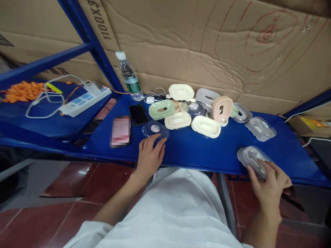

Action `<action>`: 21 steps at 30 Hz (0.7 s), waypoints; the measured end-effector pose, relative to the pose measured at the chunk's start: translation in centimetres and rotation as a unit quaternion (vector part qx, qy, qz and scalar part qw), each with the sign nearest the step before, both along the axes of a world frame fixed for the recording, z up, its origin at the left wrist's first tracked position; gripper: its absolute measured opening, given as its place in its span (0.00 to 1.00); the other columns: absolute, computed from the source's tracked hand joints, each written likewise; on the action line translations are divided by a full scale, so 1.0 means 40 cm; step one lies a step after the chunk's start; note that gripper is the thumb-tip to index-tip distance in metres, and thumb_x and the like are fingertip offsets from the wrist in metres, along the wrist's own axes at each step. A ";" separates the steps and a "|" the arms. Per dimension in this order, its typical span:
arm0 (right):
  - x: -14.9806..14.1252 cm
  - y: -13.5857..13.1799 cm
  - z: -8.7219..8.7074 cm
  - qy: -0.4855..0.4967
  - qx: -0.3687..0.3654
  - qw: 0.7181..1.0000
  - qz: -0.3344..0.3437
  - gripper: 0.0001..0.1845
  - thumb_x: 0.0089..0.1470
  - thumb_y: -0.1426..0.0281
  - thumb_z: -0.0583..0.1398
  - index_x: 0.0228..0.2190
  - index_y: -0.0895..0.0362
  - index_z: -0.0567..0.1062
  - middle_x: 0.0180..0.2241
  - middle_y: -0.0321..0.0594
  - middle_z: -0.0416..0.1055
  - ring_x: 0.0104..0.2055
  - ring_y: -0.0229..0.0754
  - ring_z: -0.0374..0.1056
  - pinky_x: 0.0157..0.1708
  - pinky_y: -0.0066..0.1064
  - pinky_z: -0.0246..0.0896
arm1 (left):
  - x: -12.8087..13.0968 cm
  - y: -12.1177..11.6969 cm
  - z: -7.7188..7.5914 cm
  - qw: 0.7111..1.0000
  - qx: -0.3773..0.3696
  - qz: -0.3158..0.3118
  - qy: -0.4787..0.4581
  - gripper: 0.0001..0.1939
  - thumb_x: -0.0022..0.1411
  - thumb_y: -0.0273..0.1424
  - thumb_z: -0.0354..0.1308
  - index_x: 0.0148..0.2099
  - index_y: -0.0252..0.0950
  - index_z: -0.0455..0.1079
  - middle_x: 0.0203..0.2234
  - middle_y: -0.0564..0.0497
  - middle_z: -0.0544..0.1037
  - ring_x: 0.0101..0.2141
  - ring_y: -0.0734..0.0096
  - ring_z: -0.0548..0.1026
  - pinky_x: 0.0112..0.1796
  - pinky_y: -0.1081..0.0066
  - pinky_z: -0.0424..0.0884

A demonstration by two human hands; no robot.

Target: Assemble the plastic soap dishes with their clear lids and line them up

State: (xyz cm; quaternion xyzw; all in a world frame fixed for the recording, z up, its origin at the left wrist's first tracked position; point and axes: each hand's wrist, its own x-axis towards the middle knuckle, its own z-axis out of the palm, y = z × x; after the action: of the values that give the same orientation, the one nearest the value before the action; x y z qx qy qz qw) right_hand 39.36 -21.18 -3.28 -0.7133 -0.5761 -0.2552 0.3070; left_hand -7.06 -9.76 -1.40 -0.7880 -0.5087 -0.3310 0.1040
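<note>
On the blue table, a clear oval plastic lid (pixel 148 129) with a round sticker lies in front of my left hand (pixel 150 153). Its fingers are apart and their tips reach the lid's near edge. At the table's right front, my right hand (pixel 271 179) grips a grey oval soap-dish-like case (pixel 249 156), thumb on the near side and fingers over the top. Behind it lies a similar grey case (pixel 260 128) with a sticker. Mid-table is a cluster of oval pieces: a green tray (pixel 158 107), a cream piece (pixel 205 126) and a peach one (pixel 227 103).
A water bottle (pixel 131 81) stands at the back left, near cables and a white plug (pixel 150 100). Two phones lie left, one black (pixel 138 114), one pink-screened (pixel 121 131). A power strip (pixel 85 101) and orange pieces (pixel 24 91) sit on the left-hand table. Cardboard (pixel 165 41) lines the back.
</note>
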 end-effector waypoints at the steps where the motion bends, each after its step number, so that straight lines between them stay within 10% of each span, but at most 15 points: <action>1: -0.019 0.003 0.006 0.003 -0.003 1.000 0.009 0.29 0.65 0.46 0.64 0.54 0.55 0.80 0.58 0.57 0.75 0.61 0.67 0.70 0.62 0.63 0.57 | 0.012 -0.012 0.002 1.000 -0.001 -0.025 -0.003 0.15 0.75 0.26 0.58 0.60 0.37 0.75 0.57 0.37 0.79 0.55 0.50 0.79 0.55 0.50 0.73; 6: -0.194 0.037 0.028 -0.007 -0.085 0.987 0.135 0.28 0.68 0.56 0.64 0.65 0.48 0.72 0.63 0.53 0.72 0.70 0.66 0.64 0.62 0.58 0.61 | 0.084 -0.063 -0.002 0.982 -0.052 -0.182 -0.008 0.15 0.75 0.29 0.59 0.61 0.38 0.74 0.57 0.39 0.79 0.55 0.54 0.79 0.56 0.53 0.75; 12: -0.398 0.088 0.057 -0.020 -0.154 0.923 0.351 0.33 0.68 0.62 0.65 0.71 0.44 0.67 0.67 0.47 0.71 0.74 0.61 0.59 0.64 0.53 0.62 | 0.089 -0.077 -0.023 0.979 -0.093 -0.169 -0.060 0.28 0.75 0.38 0.61 0.73 0.40 0.62 0.68 0.34 0.69 0.65 0.47 0.72 0.61 0.48 0.74; 21: -0.465 0.146 0.122 -0.054 -0.212 0.900 0.377 0.29 0.71 0.59 0.63 0.69 0.46 0.70 0.69 0.44 0.69 0.74 0.58 0.60 0.65 0.54 0.65 | 0.058 -0.051 -0.041 0.965 -0.147 -0.207 -0.061 0.37 0.75 0.41 0.61 0.79 0.44 0.52 0.74 0.34 0.60 0.71 0.43 0.66 0.64 0.45 0.71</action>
State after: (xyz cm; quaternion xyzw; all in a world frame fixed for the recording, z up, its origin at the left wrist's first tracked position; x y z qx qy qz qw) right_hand 20.78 -15.35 1.61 -0.4759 -0.8581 -0.0299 0.1905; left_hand -4.73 -11.80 -3.05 -0.8611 -0.3826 -0.3144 -0.1155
